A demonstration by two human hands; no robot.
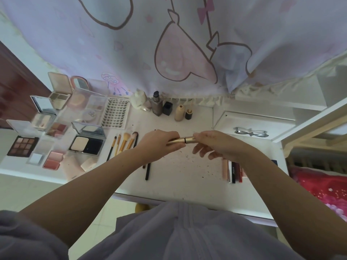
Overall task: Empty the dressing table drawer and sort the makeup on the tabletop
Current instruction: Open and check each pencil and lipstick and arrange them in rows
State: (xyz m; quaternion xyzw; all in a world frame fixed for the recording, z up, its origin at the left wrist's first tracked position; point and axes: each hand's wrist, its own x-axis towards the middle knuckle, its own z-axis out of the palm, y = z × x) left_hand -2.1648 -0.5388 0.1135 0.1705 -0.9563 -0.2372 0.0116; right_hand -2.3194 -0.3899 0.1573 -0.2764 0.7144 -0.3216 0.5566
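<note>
Left hand: left hand (156,145) has its fingers curled round one end of a gold tube (181,140).
Right hand: right hand (212,142) pinches the other end with thumb and forefinger; its remaining fingers hang loose.
Gold tube: level above the white bench (180,171), mid-front.
Brushes: 4 makeup brushes (124,141) just left.
Palettes: open eyeshadow palette (23,146) far left.
Bottles: foundation bottle (157,106) at the back.

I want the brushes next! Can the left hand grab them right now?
Probably not yet. The left hand is busy gripping the gold tube, which the right hand holds too. The brushes lie close beside it, nothing covering them.
</note>
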